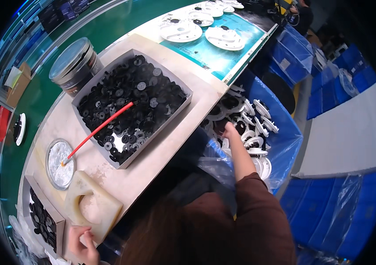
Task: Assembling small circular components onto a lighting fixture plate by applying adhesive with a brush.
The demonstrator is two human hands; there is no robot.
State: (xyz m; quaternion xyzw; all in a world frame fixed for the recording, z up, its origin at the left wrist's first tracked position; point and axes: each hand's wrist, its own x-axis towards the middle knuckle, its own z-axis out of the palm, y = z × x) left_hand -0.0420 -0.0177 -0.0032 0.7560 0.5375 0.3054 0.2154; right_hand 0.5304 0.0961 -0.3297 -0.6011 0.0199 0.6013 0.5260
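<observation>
My right arm reaches down into a bin lined with blue plastic (286, 145), full of white round plastic parts (255, 142) with black pieces on them. My right hand (228, 130) is among these parts at the bin's near side; its fingers are mostly hidden, so a grip cannot be made out. At the lower left, my left hand (83, 245) is beside the near edge of a cream block with a round hole (108, 202). Its fingers are loosely bent, with a gap between thumb and forefinger and nothing visible in them.
A cardboard tray of black and grey gear-like discs (130, 104) fills the table's middle. Left of it are a bucket (75, 66) and a dish of white grease (60, 164) with a red-handled brush (102, 128). A smaller box (42, 216) holds black pieces. White discs (224, 38) lie on a teal mat.
</observation>
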